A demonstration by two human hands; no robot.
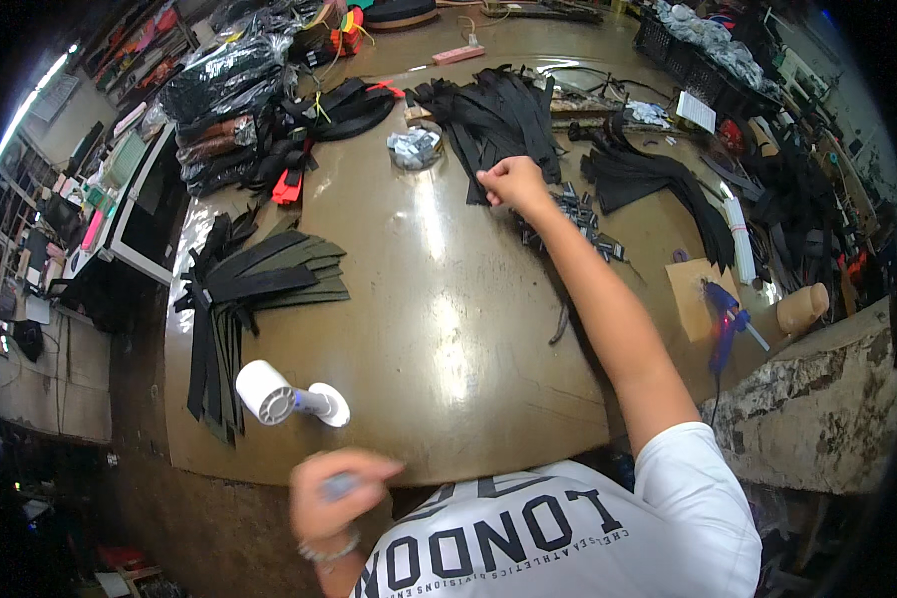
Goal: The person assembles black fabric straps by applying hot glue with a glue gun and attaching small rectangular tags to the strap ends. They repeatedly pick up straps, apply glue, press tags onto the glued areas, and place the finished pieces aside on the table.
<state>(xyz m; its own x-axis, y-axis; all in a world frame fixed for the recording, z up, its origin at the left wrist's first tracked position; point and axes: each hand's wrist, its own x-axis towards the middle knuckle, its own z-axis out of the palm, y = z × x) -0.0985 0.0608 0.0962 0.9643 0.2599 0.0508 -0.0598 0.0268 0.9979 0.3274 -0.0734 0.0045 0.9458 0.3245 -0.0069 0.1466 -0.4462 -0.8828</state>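
My right hand (pixel 516 186) reaches far across the table, its fingers pinched together over the near end of a pile of black straps (pixel 498 115). What sits between those fingertips, if anything, is hidden. Beside that hand lies a heap of small dark metal-looking pieces (pixel 576 214). Near the front edge, my left hand (pixel 341 488) is curled and blurred by motion, with a small grey piece (pixel 339 485) in its fingers. Just beyond it a white handheld fan (pixel 264 391) stands near a fanned bundle of black and olive straps (pixel 269 274).
A clear bag of grey pieces (pixel 416 148) sits left of the strap pile. More black straps (pixel 658 184) lie at right, near a blue glue gun (pixel 725 317) on cardboard and a tan roll (pixel 801 308). Plastic-wrapped bundles (pixel 224 100) are stacked back left. A black crate (pixel 668 45) stands back right.
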